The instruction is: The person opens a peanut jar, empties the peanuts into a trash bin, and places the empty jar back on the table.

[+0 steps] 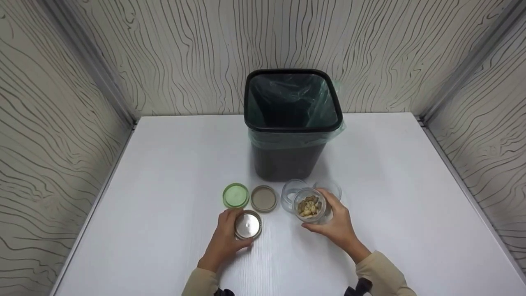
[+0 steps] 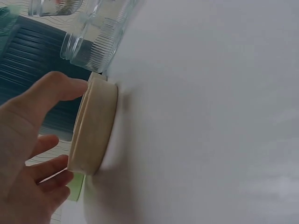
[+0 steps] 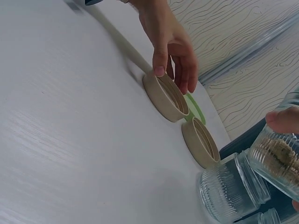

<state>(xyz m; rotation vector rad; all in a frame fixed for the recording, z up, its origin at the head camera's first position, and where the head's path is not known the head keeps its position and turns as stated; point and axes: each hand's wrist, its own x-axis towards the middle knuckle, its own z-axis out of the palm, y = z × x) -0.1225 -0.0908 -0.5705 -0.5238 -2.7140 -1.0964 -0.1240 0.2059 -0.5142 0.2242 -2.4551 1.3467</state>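
Note:
My right hand (image 1: 337, 226) grips a ribbed glass jar (image 3: 275, 161) with tan and brown nut-like pieces (image 1: 309, 206) at its bottom. The jar is lidless and tilted, its mouth toward the head camera, and overlaps another glass jar (image 3: 227, 186) in the head view. My left hand (image 1: 226, 234) spans a beige-rimmed jar lid (image 2: 96, 123) on the table, thumb on one side of its rim and fingertips at the other. That lid lies inside up, with a silvery inner face. Beyond it are a second beige lid (image 1: 264, 199) and a green lid (image 1: 236, 195).
A black bin (image 1: 287, 160) lined with a thin green bag (image 1: 320, 102) stands at the back middle of the white table (image 1: 164, 172). A third glass jar (image 1: 333, 188) is in front of it, to the right. Wood-patterned panels (image 1: 197, 49) enclose the table.

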